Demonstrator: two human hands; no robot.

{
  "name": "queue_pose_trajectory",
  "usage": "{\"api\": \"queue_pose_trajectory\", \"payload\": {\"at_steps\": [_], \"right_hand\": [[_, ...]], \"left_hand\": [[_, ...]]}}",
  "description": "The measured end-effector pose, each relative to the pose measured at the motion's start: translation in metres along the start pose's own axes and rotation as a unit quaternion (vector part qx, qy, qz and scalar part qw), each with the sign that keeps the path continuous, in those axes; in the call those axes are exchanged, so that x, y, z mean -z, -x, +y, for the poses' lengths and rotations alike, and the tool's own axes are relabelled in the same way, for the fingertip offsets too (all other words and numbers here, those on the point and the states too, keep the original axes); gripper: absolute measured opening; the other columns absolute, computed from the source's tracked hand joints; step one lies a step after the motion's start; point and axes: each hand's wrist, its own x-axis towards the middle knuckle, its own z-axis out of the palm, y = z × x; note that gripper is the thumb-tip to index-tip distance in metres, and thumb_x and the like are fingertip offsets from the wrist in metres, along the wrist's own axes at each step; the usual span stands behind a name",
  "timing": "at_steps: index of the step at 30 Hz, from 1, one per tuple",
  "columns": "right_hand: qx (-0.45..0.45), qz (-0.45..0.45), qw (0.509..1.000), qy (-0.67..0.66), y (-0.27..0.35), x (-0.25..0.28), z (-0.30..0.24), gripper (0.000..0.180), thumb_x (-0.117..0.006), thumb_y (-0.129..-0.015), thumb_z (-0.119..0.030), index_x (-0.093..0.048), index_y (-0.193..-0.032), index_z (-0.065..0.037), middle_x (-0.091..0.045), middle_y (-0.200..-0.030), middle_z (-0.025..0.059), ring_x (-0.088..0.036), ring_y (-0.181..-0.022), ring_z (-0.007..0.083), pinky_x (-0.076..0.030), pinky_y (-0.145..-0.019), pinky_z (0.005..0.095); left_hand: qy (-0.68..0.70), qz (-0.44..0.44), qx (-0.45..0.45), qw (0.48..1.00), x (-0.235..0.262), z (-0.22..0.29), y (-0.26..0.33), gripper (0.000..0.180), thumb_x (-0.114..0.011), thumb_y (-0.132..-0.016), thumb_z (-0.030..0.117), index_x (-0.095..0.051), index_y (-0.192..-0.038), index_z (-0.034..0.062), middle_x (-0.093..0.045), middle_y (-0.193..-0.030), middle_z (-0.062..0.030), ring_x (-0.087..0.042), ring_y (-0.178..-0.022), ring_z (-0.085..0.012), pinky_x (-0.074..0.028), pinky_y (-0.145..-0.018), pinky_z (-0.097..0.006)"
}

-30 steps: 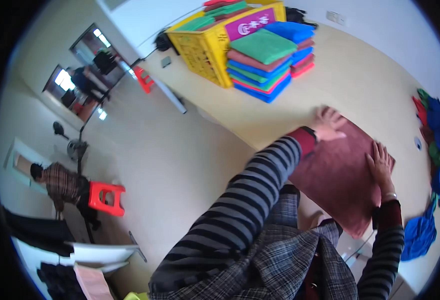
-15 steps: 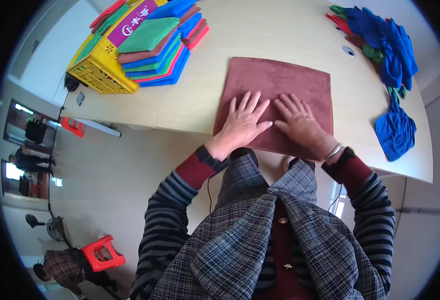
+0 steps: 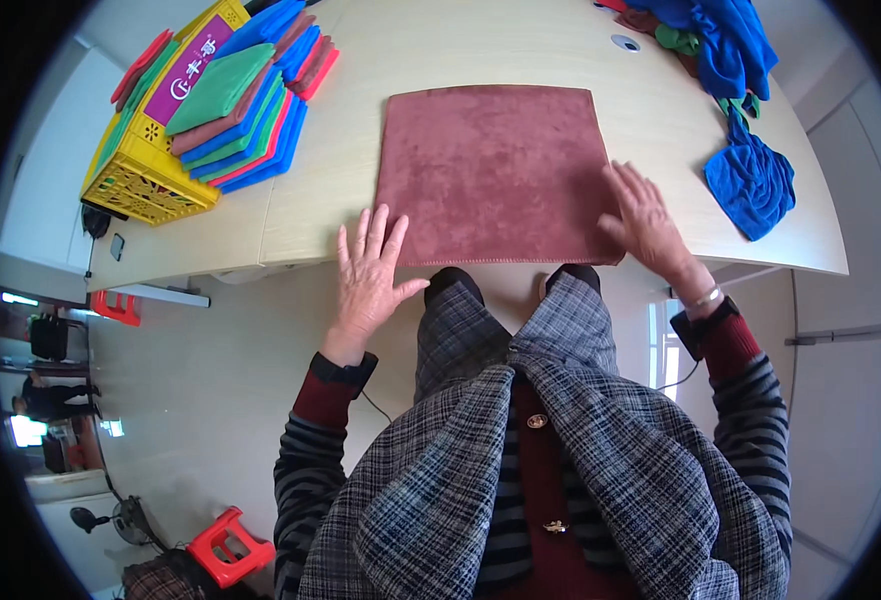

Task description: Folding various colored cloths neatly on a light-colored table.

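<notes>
A brownish-red cloth point(image 3: 490, 165) lies flat and square at the front edge of the pale table, its stitched near edge toward me. At its lower left corner is my left hand point(image 3: 365, 280), fingers apart, the fingertips at the cloth's left side. My right hand point(image 3: 648, 225) is by the cloth's right edge with its fingers stretched out; the thumb side overlaps the border. Neither hand holds anything. Whether the right fingers press on the cloth or hover I cannot tell.
On the left stand a stack of folded coloured cloths point(image 3: 245, 125) and a yellow crate point(image 3: 150, 190) with more cloths. A crumpled blue cloth point(image 3: 750, 180) lies at right, below a heap of loose cloths point(image 3: 730, 50). A red stool point(image 3: 230, 548) is on the floor.
My hands have moved apart from the cloth's middle, the left to its lower left corner, the right to its right edge. The view has shifted; the cloth is still flat.
</notes>
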Motion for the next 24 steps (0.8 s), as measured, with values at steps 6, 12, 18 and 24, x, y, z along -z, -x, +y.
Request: {"api": "queue_pose_trajectory", "payload": {"at_steps": [6, 12, 18, 24], "right_hand": [[0.132, -0.065, 0.987, 0.057, 0.023, 0.015, -0.037, 0.068, -0.064, -0.093, -0.032, -0.037, -0.152, -0.015, -0.038, -0.156, 0.0123, -0.031, -0.147, 0.0326, -0.028, -0.12, 0.048], [0.144, 0.022, 0.988, 0.048, 0.029, -0.01, -0.012, 0.06, -0.065, -0.09, -0.017, -0.044, -0.147, -0.013, -0.044, -0.152, 0.013, -0.041, -0.141, 0.0326, -0.036, -0.116, 0.0458], [0.11, 0.046, 0.991, 0.062, 0.037, -0.009, 0.012, 0.061, -0.066, -0.087, -0.014, -0.046, -0.145, -0.013, -0.047, -0.149, 0.0127, -0.047, -0.136, 0.0336, -0.04, -0.112, 0.0456], [0.15, 0.073, 0.986, 0.015, 0.033, -0.009, 0.004, 0.066, -0.071, -0.081, -0.016, -0.048, -0.144, -0.014, -0.05, -0.146, 0.0121, -0.05, -0.133, 0.0347, -0.044, -0.109, 0.0461]], "left_hand": [[-0.037, 0.065, -0.094, 0.993, -0.027, -0.023, 0.014, 0.078, -0.077, -0.079, 0.014, -0.042, -0.148, 0.0111, -0.04, -0.153, -0.0114, -0.037, -0.144, -0.0275, -0.022, -0.12, -0.054], [-0.055, 0.09, -0.093, 0.99, -0.018, 0.002, 0.008, 0.074, -0.074, -0.076, 0.006, -0.045, -0.144, 0.0065, -0.048, -0.147, -0.0116, -0.045, -0.138, -0.0283, -0.028, -0.119, -0.052], [-0.056, 0.149, -0.112, 0.981, -0.033, -0.019, 0.001, 0.067, -0.071, -0.074, -0.001, -0.051, -0.139, 0.0044, -0.053, -0.141, -0.0127, -0.05, -0.133, -0.0298, -0.036, -0.115, -0.047], [-0.02, 0.169, -0.148, 0.974, -0.029, -0.025, 0.009, 0.058, -0.071, -0.076, -0.002, -0.057, -0.132, 0.0045, -0.057, -0.137, -0.0127, -0.055, -0.126, -0.0298, -0.042, -0.111, -0.045]]}}
